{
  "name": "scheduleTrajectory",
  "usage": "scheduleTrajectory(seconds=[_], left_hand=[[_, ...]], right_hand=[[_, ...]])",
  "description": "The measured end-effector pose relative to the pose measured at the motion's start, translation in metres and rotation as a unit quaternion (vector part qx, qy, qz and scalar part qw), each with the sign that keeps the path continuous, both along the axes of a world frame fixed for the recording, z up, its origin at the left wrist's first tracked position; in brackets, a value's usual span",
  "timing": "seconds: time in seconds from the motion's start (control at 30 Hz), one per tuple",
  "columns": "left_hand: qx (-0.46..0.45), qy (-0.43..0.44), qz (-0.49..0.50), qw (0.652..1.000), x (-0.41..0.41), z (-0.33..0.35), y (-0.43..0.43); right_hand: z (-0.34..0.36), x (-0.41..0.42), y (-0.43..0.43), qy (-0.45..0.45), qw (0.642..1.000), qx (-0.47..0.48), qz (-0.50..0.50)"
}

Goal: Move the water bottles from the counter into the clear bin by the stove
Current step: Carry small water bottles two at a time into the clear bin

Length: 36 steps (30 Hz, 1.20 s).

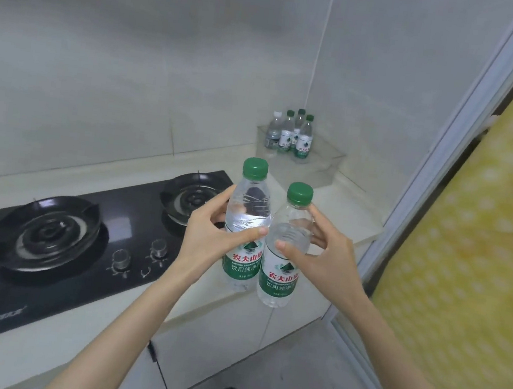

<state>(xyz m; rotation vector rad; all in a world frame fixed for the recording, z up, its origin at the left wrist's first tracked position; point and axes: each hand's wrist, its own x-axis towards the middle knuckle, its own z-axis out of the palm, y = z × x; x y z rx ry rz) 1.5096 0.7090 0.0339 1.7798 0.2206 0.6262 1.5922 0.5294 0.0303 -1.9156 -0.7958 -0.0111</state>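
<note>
I'm mid-carry, left hand [211, 237] and right hand [325, 254] each gripping a bottle [247, 222], next reaching to the bin's [332, 168] free space.

Two clear plastic green-capped water bottles, the left bottle [243, 215] in the left hand [211, 237] and the right bottle [292, 231] in the right hand [324, 261], carry green labels: red 农夫山泉, with white 饮用纯净 beneath. The white logo on the black glass stove [135, 221] is unreadable.
</note>
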Motion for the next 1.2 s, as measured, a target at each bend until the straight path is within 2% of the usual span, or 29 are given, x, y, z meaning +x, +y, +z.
scheduleTrajectory(seconds=[0.43,0.7,1.03,1.2], left_hand=[[-0.023,0.029,-0.02,0.999,0.225,0.0,0.074],[-0.061,0.023,0.04,0.997,0.337,0.011,0.09],[-0.071,0.025,0.126,0.989,0.476,0.005,0.096],[-0.074,0.049,0.179,0.98,0.536,-0.005,0.088]], right_hand=[[0.012,0.203,0.062,0.014,0.998,-0.023,-0.05],[0.029,0.323,0.085,0.021,0.997,-0.004,-0.076],[0.04,0.493,0.095,0.078,0.996,0.036,-0.006],[0.02,0.57,0.099,0.123,0.99,0.054,0.032]])
